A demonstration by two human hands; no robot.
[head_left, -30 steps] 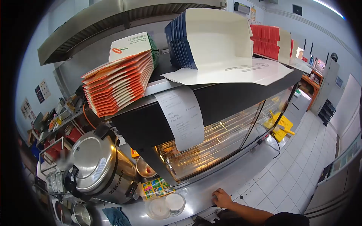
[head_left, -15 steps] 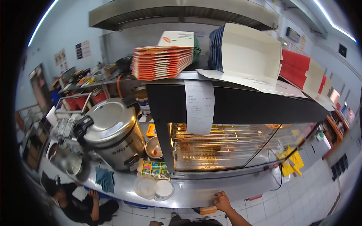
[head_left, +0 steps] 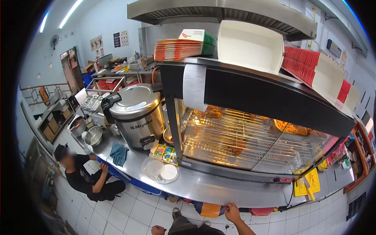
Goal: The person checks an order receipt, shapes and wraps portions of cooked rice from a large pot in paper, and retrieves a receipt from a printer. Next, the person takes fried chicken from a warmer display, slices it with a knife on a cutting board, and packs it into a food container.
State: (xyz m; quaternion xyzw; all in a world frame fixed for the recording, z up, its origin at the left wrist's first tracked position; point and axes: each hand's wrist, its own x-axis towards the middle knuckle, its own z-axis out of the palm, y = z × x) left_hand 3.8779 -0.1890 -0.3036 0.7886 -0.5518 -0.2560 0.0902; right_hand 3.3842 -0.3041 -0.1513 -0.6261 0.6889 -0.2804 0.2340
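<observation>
My right hand (head_left: 232, 212) is at the front edge of the steel counter (head_left: 219, 192), fingers curled in, beside an orange item (head_left: 210, 210) below the edge; what the fingers hold, if anything, is hidden. Low in the view, my left hand (head_left: 158, 230) hangs curled near my leg, touching nothing that shows. Beyond the counter edge stands a lit glass warming cabinet (head_left: 235, 141) with fried pieces on its racks. A paper receipt (head_left: 194, 86) hangs from its top, where stacked red-and-white cartons (head_left: 178, 49) and an open white box (head_left: 250, 45) rest.
To the left are a large steel cooker (head_left: 140, 121), a teal cloth (head_left: 118, 154), round lids (head_left: 169, 172) and a metal bowl (head_left: 94, 136). A person in black (head_left: 84, 176) crouches by the counter's left end. A yellow board (head_left: 306, 183) with a knife lies right.
The view has swung left and levelled out, bringing the crouching person and my left hand into sight. My right hand remains at the counter's front edge.
</observation>
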